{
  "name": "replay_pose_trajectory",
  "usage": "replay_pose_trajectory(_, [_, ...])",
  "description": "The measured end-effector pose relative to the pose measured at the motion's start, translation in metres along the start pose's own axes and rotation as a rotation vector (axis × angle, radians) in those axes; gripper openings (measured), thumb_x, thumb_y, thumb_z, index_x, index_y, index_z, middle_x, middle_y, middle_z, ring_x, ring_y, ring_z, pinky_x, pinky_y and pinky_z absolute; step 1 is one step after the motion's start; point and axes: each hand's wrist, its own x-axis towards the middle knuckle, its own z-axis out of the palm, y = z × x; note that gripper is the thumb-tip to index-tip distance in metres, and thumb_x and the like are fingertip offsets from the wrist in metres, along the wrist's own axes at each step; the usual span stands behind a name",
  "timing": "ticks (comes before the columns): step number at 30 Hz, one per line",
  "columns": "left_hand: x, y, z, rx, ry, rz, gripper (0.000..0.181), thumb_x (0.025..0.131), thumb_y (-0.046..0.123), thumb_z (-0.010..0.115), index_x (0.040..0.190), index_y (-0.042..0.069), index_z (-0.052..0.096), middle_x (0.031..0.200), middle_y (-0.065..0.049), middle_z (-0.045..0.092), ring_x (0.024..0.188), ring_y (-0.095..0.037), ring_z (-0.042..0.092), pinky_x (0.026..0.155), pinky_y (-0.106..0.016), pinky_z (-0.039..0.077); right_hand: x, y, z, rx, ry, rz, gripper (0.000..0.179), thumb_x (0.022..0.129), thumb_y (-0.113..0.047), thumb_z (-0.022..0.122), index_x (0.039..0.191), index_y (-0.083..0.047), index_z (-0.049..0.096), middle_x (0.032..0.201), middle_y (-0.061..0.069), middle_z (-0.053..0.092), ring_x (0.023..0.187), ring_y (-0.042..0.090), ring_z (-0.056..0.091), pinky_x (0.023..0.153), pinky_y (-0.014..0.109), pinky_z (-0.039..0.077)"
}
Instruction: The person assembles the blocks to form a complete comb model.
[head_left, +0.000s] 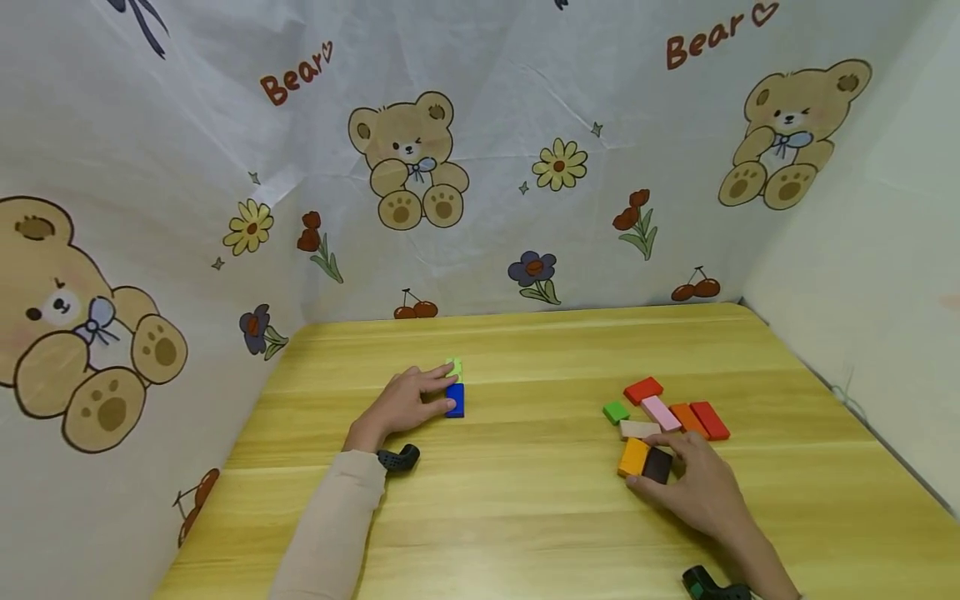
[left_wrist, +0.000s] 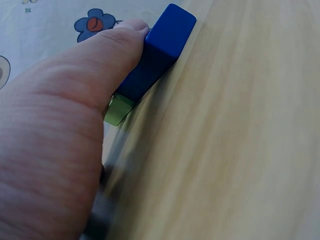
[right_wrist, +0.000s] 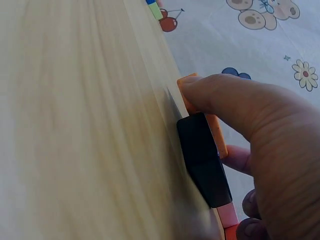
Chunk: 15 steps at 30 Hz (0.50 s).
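Observation:
On the left of the table, a blue block (head_left: 456, 401) and a lime green block (head_left: 455, 369) lie end to end. My left hand (head_left: 405, 402) reaches over them, fingers extended, with its thumb (left_wrist: 125, 47) against the blue block. Its fingertips are at the lime green block. At the right, a yellow-orange block (head_left: 633, 457) lies beside a black block (head_left: 657, 465). My right hand (head_left: 696, 481) pinches the yellow-orange block between thumb and index finger. The black block (right_wrist: 202, 157) sits under the arch of that hand.
Past the right hand is a loose group: a beige block (head_left: 639, 429), a small green block (head_left: 616, 412), a pink block (head_left: 661, 412), an orange block (head_left: 688, 420), and red blocks (head_left: 643, 390). A bear-print cloth (head_left: 480, 250) hangs behind the wooden table (head_left: 525, 517); a wall (head_left: 885, 275) stands right.

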Motion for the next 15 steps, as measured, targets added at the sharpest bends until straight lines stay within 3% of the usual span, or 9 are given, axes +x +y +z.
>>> replay_pose_trajectory(7, [0.000, 0.000, 0.002, 0.005, -0.002, 0.001, 0.061, 0.095, 0.060, 0.058, 0.148, 0.031, 0.051, 0.160, 0.017, 0.036, 0.085, -0.011, 0.042, 0.084, -0.035, 0.031, -0.002, -0.003, 0.003, 0.063, 0.047, -0.018, 0.068, 0.067, -0.062, 0.086, 0.114, -0.016, 0.070, 0.097, 0.008, 0.058, 0.079, 0.020, 0.046, 0.066, 0.031, 0.035])
replay_pose_trajectory(15, [0.001, 0.000, 0.001, -0.011, -0.015, -0.016, 0.062, 0.094, 0.061, 0.057, 0.149, 0.033, 0.048, 0.161, 0.018, 0.034, 0.088, -0.012, 0.043, 0.088, -0.036, 0.031, 0.007, -0.024, -0.001, 0.138, 0.086, -0.106, 0.063, 0.067, -0.055, 0.089, 0.115, -0.019, 0.071, 0.099, 0.005, 0.058, 0.081, 0.019, 0.051, 0.066, 0.028, 0.041])
